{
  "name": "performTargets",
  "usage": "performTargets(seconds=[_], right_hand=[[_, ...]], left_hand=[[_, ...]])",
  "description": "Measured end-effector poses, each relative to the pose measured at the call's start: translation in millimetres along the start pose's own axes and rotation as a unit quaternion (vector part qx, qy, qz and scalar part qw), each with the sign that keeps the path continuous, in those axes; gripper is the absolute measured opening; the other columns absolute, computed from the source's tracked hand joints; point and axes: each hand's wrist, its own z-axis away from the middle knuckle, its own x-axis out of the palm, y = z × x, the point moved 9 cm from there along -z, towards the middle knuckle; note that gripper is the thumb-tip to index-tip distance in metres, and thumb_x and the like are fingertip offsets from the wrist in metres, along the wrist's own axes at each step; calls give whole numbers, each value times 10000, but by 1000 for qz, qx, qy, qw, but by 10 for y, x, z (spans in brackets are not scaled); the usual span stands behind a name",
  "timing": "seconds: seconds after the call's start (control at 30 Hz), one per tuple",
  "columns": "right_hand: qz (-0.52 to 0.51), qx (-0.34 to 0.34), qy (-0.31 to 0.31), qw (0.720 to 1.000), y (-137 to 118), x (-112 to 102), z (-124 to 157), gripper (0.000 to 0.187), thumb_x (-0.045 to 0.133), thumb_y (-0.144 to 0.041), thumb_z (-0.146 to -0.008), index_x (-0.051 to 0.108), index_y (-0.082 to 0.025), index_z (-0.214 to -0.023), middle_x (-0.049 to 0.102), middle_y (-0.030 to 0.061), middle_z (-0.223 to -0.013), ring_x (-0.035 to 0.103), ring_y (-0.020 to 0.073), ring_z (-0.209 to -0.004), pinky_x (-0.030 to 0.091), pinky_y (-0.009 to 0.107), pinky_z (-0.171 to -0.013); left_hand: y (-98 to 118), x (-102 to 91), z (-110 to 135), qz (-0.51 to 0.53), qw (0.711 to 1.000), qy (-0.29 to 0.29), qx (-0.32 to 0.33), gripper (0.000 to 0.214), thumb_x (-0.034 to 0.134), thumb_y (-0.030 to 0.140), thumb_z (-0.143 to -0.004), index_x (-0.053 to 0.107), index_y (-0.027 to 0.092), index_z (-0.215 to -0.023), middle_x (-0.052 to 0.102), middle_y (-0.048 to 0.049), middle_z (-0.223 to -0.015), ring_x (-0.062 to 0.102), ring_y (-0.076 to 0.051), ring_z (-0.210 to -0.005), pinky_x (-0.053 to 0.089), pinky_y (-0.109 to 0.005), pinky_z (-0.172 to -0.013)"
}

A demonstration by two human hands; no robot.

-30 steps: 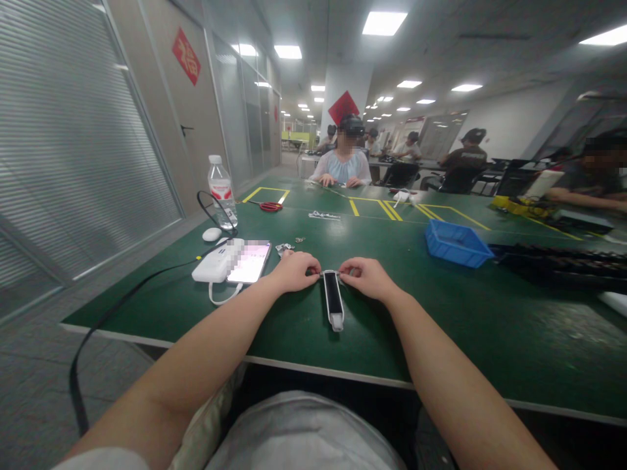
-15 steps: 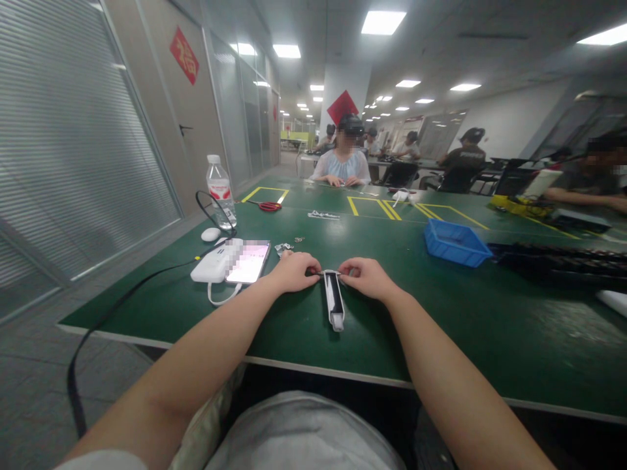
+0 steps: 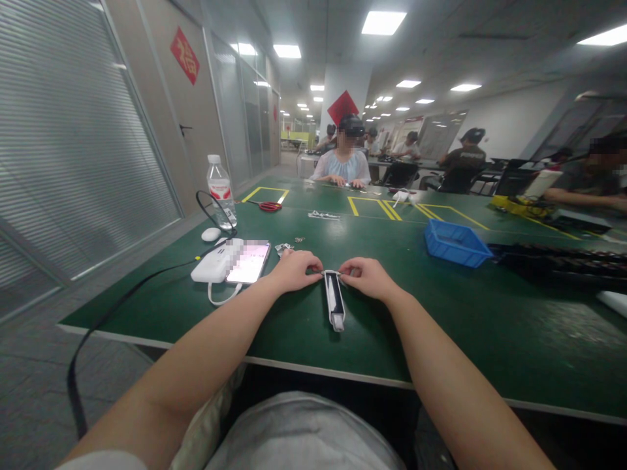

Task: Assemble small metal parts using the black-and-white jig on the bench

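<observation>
A long, narrow white-framed device (image 3: 335, 297) with a black strip along its middle lies on the green table in front of me, a pale end piece pointing towards me. At its far end, my left hand (image 3: 296, 270) pinches the left corner between thumb and fingers. My right hand (image 3: 367, 277) is closed in the same way at the right corner. Whether a small part is also held in the fingertips is too fine to tell. Beyond my left hand are small metal pieces (image 3: 283, 249), partly hidden by it.
To the left are a phone (image 3: 249, 262), a cabled white power bank (image 3: 215, 262), a white round-edged case (image 3: 210, 234) and a water bottle (image 3: 219, 189). A blue bin (image 3: 455, 243) stands right. Red-handled scissors (image 3: 270, 206) lie farther back. A person (image 3: 341, 163) sits opposite.
My left hand has shifted very slightly at the device's far end. A pale streak now shows on the black strip. The person opposite has moved their hands a little.
</observation>
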Motion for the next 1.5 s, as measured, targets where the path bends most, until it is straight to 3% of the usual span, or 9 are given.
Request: performTargets(seconds=[0.87, 1.07, 1.17, 1.3, 1.4, 1.5], right_hand=[[-4, -2, -18, 1000, -6, 44, -9, 190, 592, -238, -699, 674, -156, -849, 617, -4, -681, 479, 77, -524, 382, 209, -535], [-10, 4, -18, 1000, -5, 43, 0, 200, 588, -218, -695, 668, -155, -867, 613, -5, -684, 480, 74, -522, 392, 211, -543], [-10, 1, -18, 1000, 9, 49, -1, 208, 587, -223, -695, 669, -156, -875, 613, -2, -686, 482, 76, -522, 397, 211, -540], [-12, -2, -18, 1000, 39, 59, -11, 219, 590, -239, -697, 668, -161, -886, 618, 0, -698, 488, 77, -530, 406, 210, -543], [-13, -3, -20, 1000, 60, 73, -19, 224, 591, -242, -699, 668, -161, -893, 615, -1, -701, 490, 77, -539, 408, 208, -546], [-17, -2, -21, 1000, 79, 83, -23, 232, 593, -246, -699, 667, -156, -900, 609, -2, -697, 489, 76, -535, 408, 209, -546]], left_hand=[[-40, 104, -25, 15, 1000, 0, 11, 216, 551, 324, -773, 648, 209, -927, 651, -20, -849, 588, -186, -836, 385, -311, -780], [-118, 59, -16, 47, 999, 9, 10, 376, 555, 158, -660, 617, 191, -1030, 646, -18, -924, 581, -178, -881, 416, -292, -808], [-246, -14, -21, 33, 998, 39, -21, 412, 524, 131, -661, 607, 197, -1059, 632, -35, -1002, 562, -194, -944, 420, -318, -847], [-507, -157, 10, -39, 987, 92, -122, 397, 496, 131, -695, 615, 226, -1062, 587, -67, -1121, 510, -259, -1049, 405, -406, -880], [-679, -200, 58, -82, 972, 95, -196, 361, 499, 160, -721, 622, 242, -1050, 583, -75, -1134, 493, -288, -1075, 398, -449, -883], [-750, -207, 85, -118, 964, 83, -223, 367, 480, 148, -741, 615, 253, -1065, 605, -67, -1121, 502, -282, -1077, 388, -449, -895]])
